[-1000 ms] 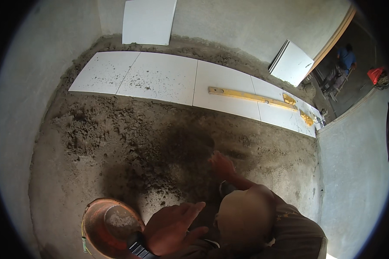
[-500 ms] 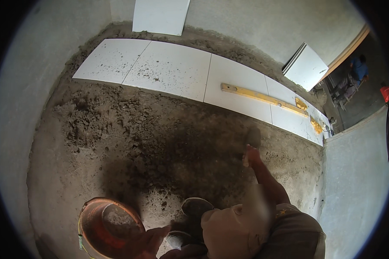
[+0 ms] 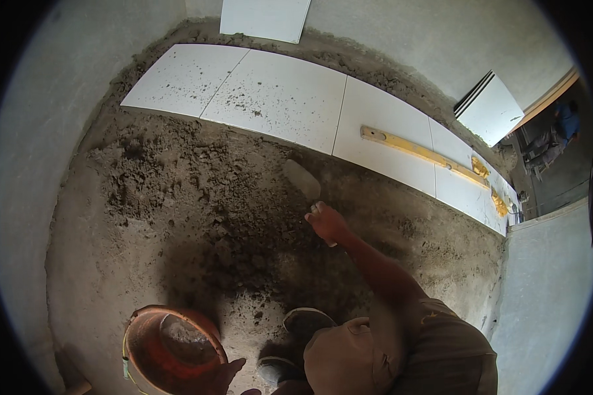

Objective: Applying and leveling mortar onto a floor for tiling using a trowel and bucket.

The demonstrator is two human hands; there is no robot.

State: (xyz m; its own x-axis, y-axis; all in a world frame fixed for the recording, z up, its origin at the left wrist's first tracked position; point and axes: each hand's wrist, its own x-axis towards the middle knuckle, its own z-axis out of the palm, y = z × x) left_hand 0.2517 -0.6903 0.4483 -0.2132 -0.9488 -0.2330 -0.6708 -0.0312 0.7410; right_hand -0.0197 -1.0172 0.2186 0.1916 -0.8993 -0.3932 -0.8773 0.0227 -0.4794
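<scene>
My right hand (image 3: 327, 224) is closed on the handle of a trowel (image 3: 302, 179), whose blade lies over rough grey mortar (image 3: 178, 164) below the row of tiles. My left hand (image 3: 232, 370) is low at the bottom edge beside the orange bucket (image 3: 130, 345), partly hidden, with fingers stretched out; whether it touches the rim I cannot tell. The white tiles (image 3: 283, 92) are speckled with grey at their left part. A yellow spirit level (image 3: 402, 145) lies across the right-hand tiles, near two yellow lumps (image 3: 479, 167).
Loose tiles lean on the back wall (image 3: 260, 16) and stand by the doorway (image 3: 487, 108). A person in blue (image 3: 563, 122) is beyond the doorway. Walls bound the floor at left and right. My boots (image 3: 273, 368) are at the lower middle.
My right hand first moved right and up, then swept left with the trowel. My left hand has dropped lower and left toward the bucket. The view has shifted.
</scene>
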